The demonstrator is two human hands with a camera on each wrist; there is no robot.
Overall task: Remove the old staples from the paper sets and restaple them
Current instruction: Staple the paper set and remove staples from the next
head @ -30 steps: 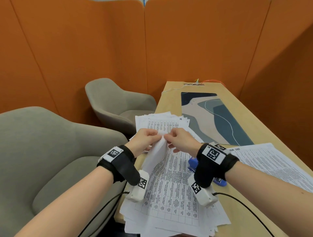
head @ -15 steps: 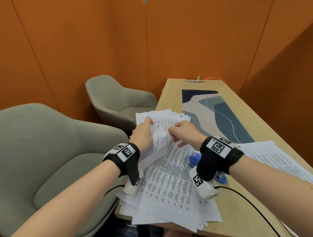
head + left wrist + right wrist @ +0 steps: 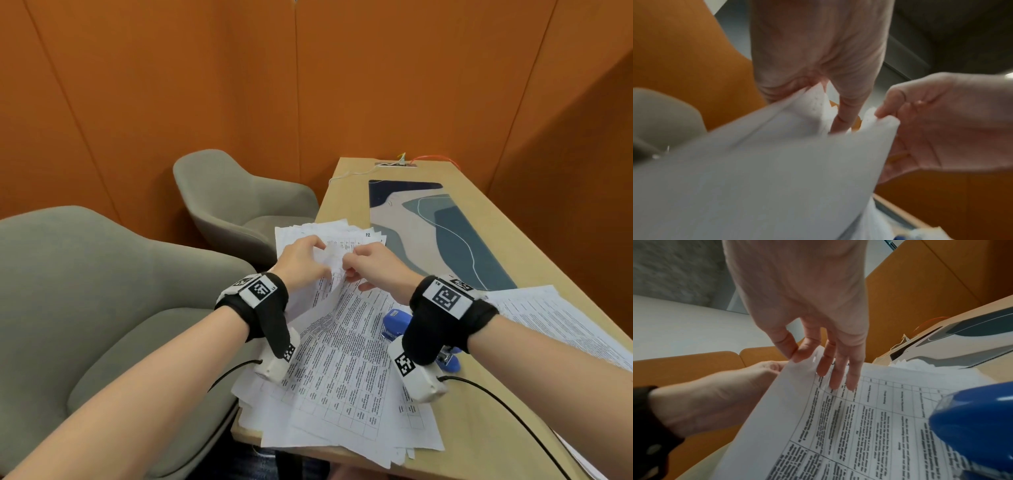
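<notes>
A set of printed table sheets (image 3: 346,346) lies tilted over a loose pile of similar paper sets (image 3: 308,425) at the table's near left corner. Both hands meet at its far corner. My left hand (image 3: 320,251) pinches one layer of that corner (image 3: 816,99). My right hand (image 3: 349,262) pinches the neighbouring sheet edge (image 3: 797,358) between thumb and forefinger, with the other fingers (image 3: 840,374) lying straight on the print. The sheets spread apart between the two hands. A blue stapler (image 3: 395,322) (image 3: 974,426) lies on the table under my right wrist. I cannot make out a staple.
More printed sheets (image 3: 561,325) lie at the right. A patterned desk mat (image 3: 445,236) runs down the wooden table (image 3: 342,192), with cables (image 3: 400,162) at its far end. Two grey chairs (image 3: 85,291) (image 3: 233,198) stand to the left, inside orange walls.
The raised, folded paper corner has come down toward the pile. Both hands have moved forward and lower, still pinching it, and the left hand's fingers have closed in on the corner.
</notes>
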